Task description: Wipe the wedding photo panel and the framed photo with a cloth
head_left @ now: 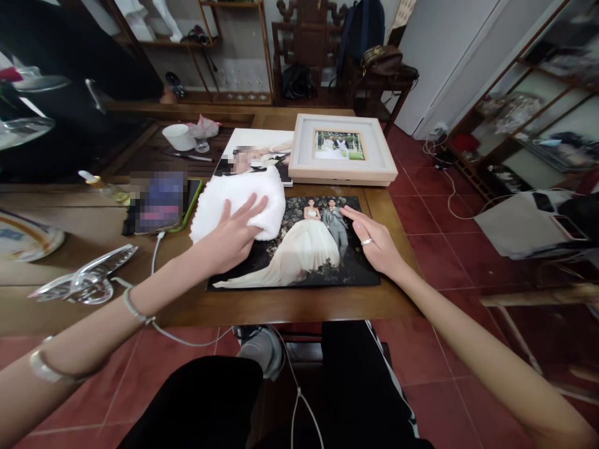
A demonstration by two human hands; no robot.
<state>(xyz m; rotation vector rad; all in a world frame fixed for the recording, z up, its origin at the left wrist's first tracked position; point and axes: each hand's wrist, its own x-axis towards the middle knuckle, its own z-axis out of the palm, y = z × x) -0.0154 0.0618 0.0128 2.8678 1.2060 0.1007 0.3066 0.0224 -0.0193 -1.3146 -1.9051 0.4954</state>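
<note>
A large wedding photo print (309,249) lies flat near the table's front edge, showing a couple against a dark background. Over its upper left corner is a folded white fluffy cloth (210,206). My left hand (236,234) rests on the cloth with its fingers stretched and spread, covering part of cloth and print. At the print's right edge, my right hand (377,243) lies with its fingers straight and close together, the fingertips over the couple's right side. A ring sits on one finger. Behind lie another photo print (262,140), partly under the cloth, and a pale framed photo (344,171).
On the left are a phone (161,202) with a cable, a silver hair claw clip (88,280), a dropper bottle (105,189) and a white cup (178,136). A chair (306,37) with bags stands behind the wooden table (299,305).
</note>
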